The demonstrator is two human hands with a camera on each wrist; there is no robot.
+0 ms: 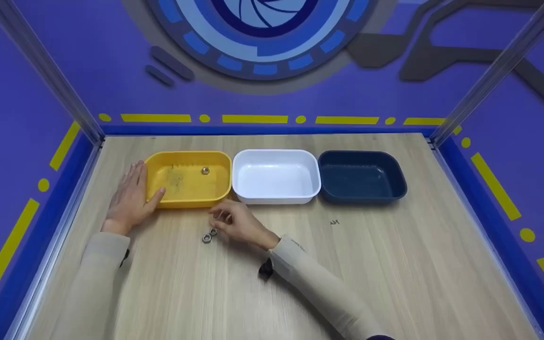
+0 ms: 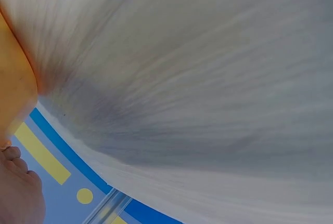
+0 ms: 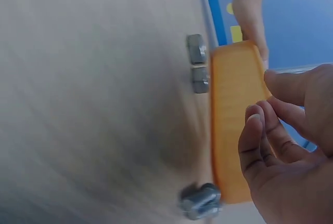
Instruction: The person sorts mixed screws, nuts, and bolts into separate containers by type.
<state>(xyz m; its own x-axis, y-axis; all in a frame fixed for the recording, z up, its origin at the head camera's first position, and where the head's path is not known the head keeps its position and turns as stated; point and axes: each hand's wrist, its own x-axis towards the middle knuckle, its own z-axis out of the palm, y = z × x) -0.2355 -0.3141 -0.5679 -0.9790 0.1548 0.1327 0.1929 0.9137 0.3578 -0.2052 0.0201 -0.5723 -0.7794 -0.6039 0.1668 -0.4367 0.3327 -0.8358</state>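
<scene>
My left hand [image 1: 130,196] lies against the left end of the yellow tray [image 1: 189,204], fingers extended along its side and thumb over the front edge. A metal nut [image 1: 205,171] sits inside that tray. In front of it two hex nuts [image 1: 207,238] lie close together on the table. My right hand [image 1: 240,221] hovers just right of them at the tray's front, its fingers loosely bent. Nothing shows between those fingers in the right wrist view, where another shiny metal piece [image 3: 200,202], blurred, appears on the tabletop beside the tray; the hand covers it in the head view.
A white tray [image 1: 276,200] stands beside the yellow one, and a dark blue tray [image 1: 362,200] beside that, forming a row. Blue printed walls [image 1: 262,101] enclose the wooden table [image 1: 395,264] at the back and sides. A small dark mark [image 1: 334,222] is on the tabletop.
</scene>
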